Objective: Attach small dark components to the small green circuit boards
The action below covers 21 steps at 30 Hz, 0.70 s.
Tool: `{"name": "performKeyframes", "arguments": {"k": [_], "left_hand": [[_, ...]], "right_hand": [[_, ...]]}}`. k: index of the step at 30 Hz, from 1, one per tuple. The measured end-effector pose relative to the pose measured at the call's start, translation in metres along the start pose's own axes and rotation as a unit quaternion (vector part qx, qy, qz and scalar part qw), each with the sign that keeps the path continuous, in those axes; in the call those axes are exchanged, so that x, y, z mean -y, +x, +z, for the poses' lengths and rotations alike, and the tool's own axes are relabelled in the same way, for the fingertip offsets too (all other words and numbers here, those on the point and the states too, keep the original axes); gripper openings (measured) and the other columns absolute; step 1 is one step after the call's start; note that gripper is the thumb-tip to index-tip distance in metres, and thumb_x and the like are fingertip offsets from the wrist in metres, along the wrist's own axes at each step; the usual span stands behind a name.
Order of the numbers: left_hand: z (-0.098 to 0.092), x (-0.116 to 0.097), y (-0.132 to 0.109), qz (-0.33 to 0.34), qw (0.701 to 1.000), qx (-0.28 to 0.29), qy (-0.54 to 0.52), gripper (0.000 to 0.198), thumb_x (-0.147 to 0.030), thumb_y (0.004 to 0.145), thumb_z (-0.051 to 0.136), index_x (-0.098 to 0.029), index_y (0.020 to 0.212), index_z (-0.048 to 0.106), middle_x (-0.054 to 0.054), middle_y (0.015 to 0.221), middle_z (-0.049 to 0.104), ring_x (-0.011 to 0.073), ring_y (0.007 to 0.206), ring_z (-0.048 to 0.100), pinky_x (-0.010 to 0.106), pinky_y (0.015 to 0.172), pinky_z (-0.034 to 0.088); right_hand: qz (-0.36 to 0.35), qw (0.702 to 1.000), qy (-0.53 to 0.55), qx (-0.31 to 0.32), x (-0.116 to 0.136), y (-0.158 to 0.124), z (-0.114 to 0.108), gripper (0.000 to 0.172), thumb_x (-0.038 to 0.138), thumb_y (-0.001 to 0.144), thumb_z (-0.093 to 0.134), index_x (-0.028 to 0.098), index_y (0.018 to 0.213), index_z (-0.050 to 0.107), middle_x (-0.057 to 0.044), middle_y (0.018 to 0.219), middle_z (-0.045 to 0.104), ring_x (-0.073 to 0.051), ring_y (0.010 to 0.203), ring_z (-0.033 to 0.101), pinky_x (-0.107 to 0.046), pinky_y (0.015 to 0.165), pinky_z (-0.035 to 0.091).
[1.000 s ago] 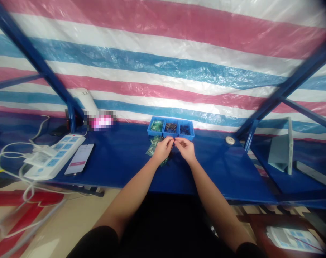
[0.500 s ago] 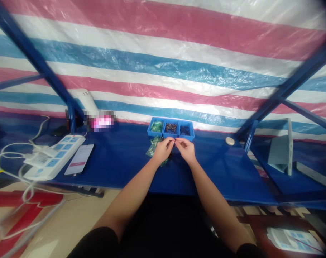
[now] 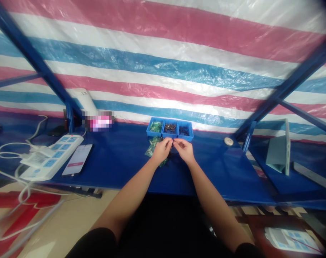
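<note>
My left hand point(image 3: 162, 150) and my right hand point(image 3: 185, 150) meet fingertip to fingertip just in front of a blue three-part tray point(image 3: 169, 136). Both are closed in a pinch; whatever lies between the fingertips is too small to make out. Green pieces point(image 3: 155, 126) fill the tray's left compartment, small dark and brassy parts point(image 3: 169, 128) the middle one, and black parts point(image 3: 183, 130) the right one. Beside and partly beneath my left hand lies a pile of green pieces point(image 3: 151, 147) on the blue table point(image 3: 111, 154).
A white power strip point(image 3: 54, 157) with cables and a phone point(image 3: 77, 160) lie at the left. Behind them stands a white cylinder point(image 3: 86, 102). A round white object point(image 3: 229, 141) and a propped tablet point(image 3: 279, 147) are at the right. Blue frame bars slant on both sides.
The view has shifted slightly, moving the scene a little to the left. My hands stay together at the fingertips, with the right fingers slightly nearer the left.
</note>
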<state>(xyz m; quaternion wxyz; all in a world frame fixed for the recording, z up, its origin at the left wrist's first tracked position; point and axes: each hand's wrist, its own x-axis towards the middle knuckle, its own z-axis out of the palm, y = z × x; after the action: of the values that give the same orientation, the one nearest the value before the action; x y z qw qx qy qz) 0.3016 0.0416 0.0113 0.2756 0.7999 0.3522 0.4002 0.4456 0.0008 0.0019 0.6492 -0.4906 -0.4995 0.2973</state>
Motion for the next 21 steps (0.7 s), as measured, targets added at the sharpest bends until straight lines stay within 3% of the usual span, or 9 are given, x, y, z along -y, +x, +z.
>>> {"name": "performKeyframes", "arguments": {"k": [8,12,21], "left_hand": [[0.0017,0.0032,-0.0009,-0.032,0.999,-0.021,0.019,0.028,-0.042,0.096,0.042,-0.022,0.102,0.061,0.000,0.075,0.066,0.0133,0.065,0.061,0.023,0.064,0.045],[0.0036,0.0050,-0.0007,-0.024,0.999,-0.026,0.008,0.028,-0.041,0.094,0.047,-0.022,0.111,0.060,-0.001,0.073,0.066,0.0122,0.062,0.060,0.022,0.063,0.046],[0.0056,0.0081,-0.0007,-0.017,1.000,-0.022,-0.002,0.026,-0.037,0.094,0.047,-0.023,0.111,0.061,0.000,0.077,0.068,0.0130,0.063,0.062,0.024,0.064,0.047]], "right_hand": [[0.065,0.997,0.052,0.005,-0.0063,0.0049,-0.0036,0.032,0.042,0.072,0.074,0.018,0.093,0.072,-0.004,0.074,0.071,-0.016,0.062,0.065,-0.033,0.064,0.055],[0.066,0.995,0.079,0.007,-0.0087,0.0049,-0.0034,0.033,0.040,0.071,0.075,0.018,0.095,0.072,-0.004,0.077,0.071,-0.016,0.065,0.065,-0.033,0.066,0.055],[0.066,0.990,0.124,0.018,-0.0058,0.0046,-0.0022,0.030,0.037,0.071,0.076,0.020,0.095,0.072,-0.004,0.078,0.071,-0.017,0.069,0.066,-0.033,0.067,0.055]]}}
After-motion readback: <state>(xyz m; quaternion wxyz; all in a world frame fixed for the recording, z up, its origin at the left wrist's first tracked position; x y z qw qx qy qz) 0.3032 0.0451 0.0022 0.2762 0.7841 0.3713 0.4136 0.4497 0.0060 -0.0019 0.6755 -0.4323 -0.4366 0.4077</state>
